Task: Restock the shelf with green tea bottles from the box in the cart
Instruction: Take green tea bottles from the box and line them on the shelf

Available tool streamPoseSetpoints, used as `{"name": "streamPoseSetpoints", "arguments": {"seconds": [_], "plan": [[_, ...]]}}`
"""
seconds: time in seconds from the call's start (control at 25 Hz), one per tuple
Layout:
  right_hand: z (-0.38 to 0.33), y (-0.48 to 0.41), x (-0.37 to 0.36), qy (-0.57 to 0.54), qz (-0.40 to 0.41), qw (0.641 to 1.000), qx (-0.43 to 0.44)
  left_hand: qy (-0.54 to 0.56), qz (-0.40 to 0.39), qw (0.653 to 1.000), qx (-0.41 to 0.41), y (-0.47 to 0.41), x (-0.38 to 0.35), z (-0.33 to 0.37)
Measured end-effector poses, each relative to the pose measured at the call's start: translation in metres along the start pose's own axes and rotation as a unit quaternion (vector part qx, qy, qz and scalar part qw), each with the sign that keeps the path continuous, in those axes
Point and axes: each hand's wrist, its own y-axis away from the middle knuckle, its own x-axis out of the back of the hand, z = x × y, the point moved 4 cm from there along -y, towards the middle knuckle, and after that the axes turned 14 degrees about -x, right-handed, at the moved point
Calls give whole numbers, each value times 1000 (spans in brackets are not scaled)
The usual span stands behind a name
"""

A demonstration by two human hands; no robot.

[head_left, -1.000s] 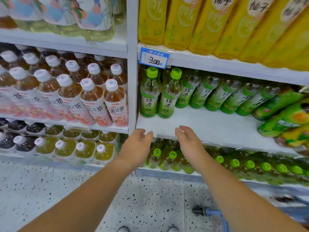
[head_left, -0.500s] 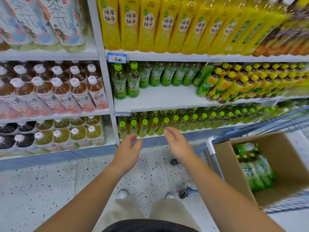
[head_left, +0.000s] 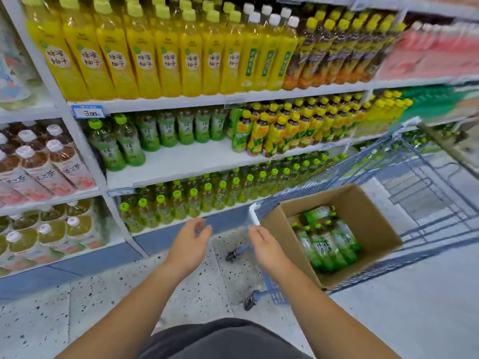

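Head view: left hand and right hand are both empty, with fingers loose and a little curved and palms turned toward each other. There is a gap between them and they touch nothing. They hover low over the speckled floor. The right hand is just beside the near-left corner of the cardboard box. The box sits open-topped in the blue wire cart on my right. Green tea bottles lie on their sides inside it, packed close with caps toward the far end, and one more lies across them at the back. They are too blurred to count. The target shelf is the middle board, farther off and to the left. Two shelved green teas stand at its left front and a single row runs along its back. A wide stretch of bare white board lies in front of that row. Yellow-capped bottles crowd the right end, and a price tag hangs above. My read is that this is the fetch step, with nothing in hand and plenty of gap left to fill. Next I would swing both hands right and down into the box and take a bottle in each by the body. Then lift them clear of the tall walls and stand them upright on the bare stretch, labels out. The bottles lie tightly packed, so the first may need working loose by the neck.
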Motion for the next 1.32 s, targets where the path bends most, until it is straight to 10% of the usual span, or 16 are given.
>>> {"name": "streamPoseSetpoints", "arguments": {"seconds": [0.4,0.76,1.32], "plan": [[88,-40,163,-4,34,999,-41,45,-10,999,19,-8,-182,46],[157,-126,248,-28,114,983,-143,49,-182,981,54,-88,-332,34],[269,-309,292,149,6,966,-213,-89,-168,956,223,-188,-495,-116]]}}
